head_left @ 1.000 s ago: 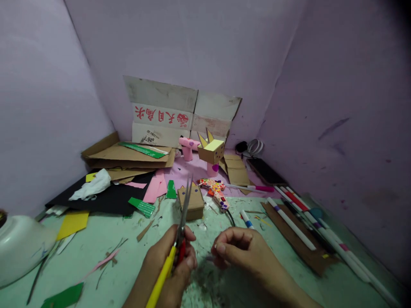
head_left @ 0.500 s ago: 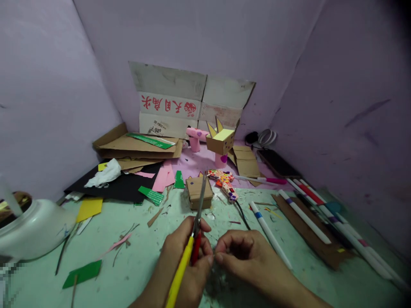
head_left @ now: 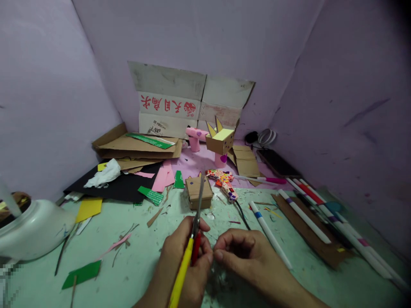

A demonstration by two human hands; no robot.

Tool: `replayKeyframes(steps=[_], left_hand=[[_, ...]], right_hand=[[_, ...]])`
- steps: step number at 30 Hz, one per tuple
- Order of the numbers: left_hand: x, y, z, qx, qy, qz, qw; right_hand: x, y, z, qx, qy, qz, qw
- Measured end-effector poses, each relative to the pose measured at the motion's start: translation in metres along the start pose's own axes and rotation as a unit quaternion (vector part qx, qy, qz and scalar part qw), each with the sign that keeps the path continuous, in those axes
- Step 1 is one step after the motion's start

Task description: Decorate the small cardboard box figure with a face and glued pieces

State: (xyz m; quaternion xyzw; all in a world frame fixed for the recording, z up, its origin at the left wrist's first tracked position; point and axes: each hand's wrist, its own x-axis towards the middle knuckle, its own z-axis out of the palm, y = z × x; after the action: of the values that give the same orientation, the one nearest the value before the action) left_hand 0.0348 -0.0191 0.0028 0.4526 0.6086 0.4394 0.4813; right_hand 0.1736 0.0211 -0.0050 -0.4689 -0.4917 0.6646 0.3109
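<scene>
Scissors (head_left: 185,267) with yellow and red handles rest in my left hand (head_left: 188,265), blades pointing away from me and closed together. The thumb and fingertips of that hand are pressed together near my right hand (head_left: 245,254). My right hand is closed in a pinch, its fingertips almost touching the left ones. Whatever lies between the right fingertips is too small to make out. Just beyond the hands stands a small cardboard box (head_left: 199,194), partly covered by the scissor blades. A flower-patterned glue gun (head_left: 224,184) with a black cord lies to its right.
White markers (head_left: 269,235) and a brown cardboard strip (head_left: 314,231) lie on the right, near a phone (head_left: 278,162). Behind stands a cardboard figure (head_left: 220,141). Black paper (head_left: 128,190), green scraps (head_left: 81,273) and a white rounded container (head_left: 38,229) are on the left.
The scissors have tilted slightly, with their tips a little lower. Both hands keep nearly the same pose and place.
</scene>
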Motion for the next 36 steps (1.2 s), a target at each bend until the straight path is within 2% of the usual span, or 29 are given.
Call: replayKeyframes(steps=[5, 10, 19, 22, 24, 26, 28, 30, 33, 36], left_hand=[[0.001, -0.003, -0.002, -0.084, -0.014, 0.007, 0.996], [0.005, -0.012, -0.001, -0.101, 0.001, 0.035, 0.994], [0.002, -0.011, 0.005, -0.129, -0.008, 0.029, 0.991], [0.002, -0.012, 0.004, -0.074, 0.004, 0.039, 0.996], [0.003, -0.012, 0.000, 0.015, 0.018, 0.080, 0.996], [0.003, -0.012, -0.004, 0.124, 0.022, 0.160, 0.979], [0.004, -0.012, -0.007, 0.201, 0.015, 0.243, 0.949], [0.003, -0.012, -0.009, 0.221, 0.006, 0.275, 0.936], [0.000, -0.008, -0.010, 0.179, 0.016, 0.201, 0.963], [-0.001, 0.002, -0.015, 0.094, 0.069, 0.129, 0.985]], right_hand=[[0.000, -0.001, 0.001, 0.030, 0.014, 0.016, 0.999], [-0.001, 0.003, 0.001, 0.026, 0.016, 0.009, 0.999], [0.000, 0.000, 0.004, -0.025, 0.023, -0.012, 0.999], [0.002, 0.002, 0.002, -0.029, 0.011, -0.022, 0.999], [0.003, 0.002, -0.002, -0.043, 0.018, -0.033, 0.998], [0.004, 0.002, -0.007, -0.047, 0.030, -0.046, 0.997], [0.005, 0.000, -0.012, -0.031, 0.040, -0.057, 0.997], [0.006, -0.003, -0.015, -0.005, 0.043, -0.064, 0.997], [0.008, -0.005, -0.018, 0.011, 0.050, -0.051, 0.997], [0.011, -0.003, -0.021, -0.031, 0.084, -0.045, 0.995]])
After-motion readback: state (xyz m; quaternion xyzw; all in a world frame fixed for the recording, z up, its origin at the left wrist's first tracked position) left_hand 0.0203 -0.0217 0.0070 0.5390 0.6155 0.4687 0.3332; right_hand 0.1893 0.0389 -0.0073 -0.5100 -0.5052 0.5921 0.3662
